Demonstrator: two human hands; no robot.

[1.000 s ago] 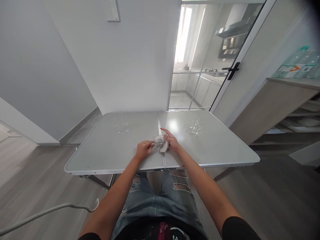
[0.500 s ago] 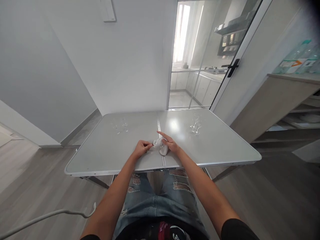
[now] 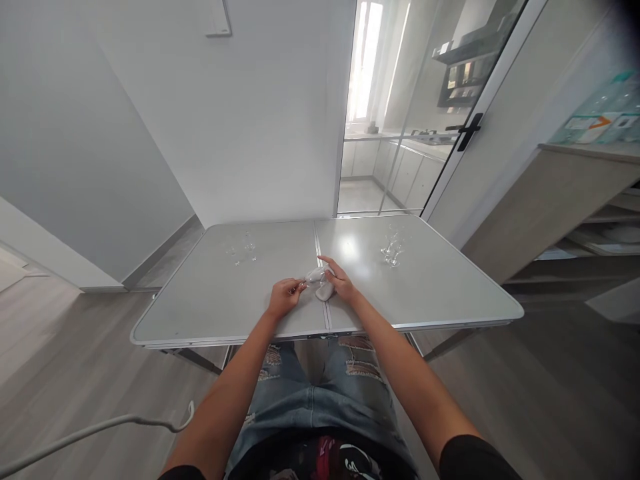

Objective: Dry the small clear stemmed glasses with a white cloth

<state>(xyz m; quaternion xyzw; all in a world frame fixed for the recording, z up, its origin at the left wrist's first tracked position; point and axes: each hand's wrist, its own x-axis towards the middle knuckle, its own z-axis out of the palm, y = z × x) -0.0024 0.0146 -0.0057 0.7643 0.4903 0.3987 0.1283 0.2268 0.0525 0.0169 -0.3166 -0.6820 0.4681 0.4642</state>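
so both hands are up over the middle seam of the grey folding tabletop [image 3: 215,303], close together w/ a small glass [image 3: 316,275] and a white cloth [image 3: 324,291] between them. left hand [image 3: 283,297] is curled, thumb and fingertips pinched at the left end of the glass, looks like the stem or base but it's too small to tell which. right hand [image 3: 341,281] is closed around the cloth and the right side of the glass, index finger laid out along the top, w/ the cloth bunched under the palm and its lower end on or just above the tabletop. the glass itself lies roughly sideways btwn the two hands, not standing upright, near the front half of the tabletop right abt at the seam. can't tell if it touches the surface. further back on the left half there's a little group of clear glasses [image 3: 242,249], and on the right half another clear cluster [image 3: 391,251] catching the light, both well apart from the hands. behind the tabletop is a plain white wall, w/ a glass sliding door [image 3: 425,120] w/ a black handle on the right and a kitchen visible thru it. wooden shelf unit [image 3: 565,200] off to the far right, and a white cable [image 3: 100,427] runs across the wood floor at lower left. ripped jeans visible under the tabletop edge.
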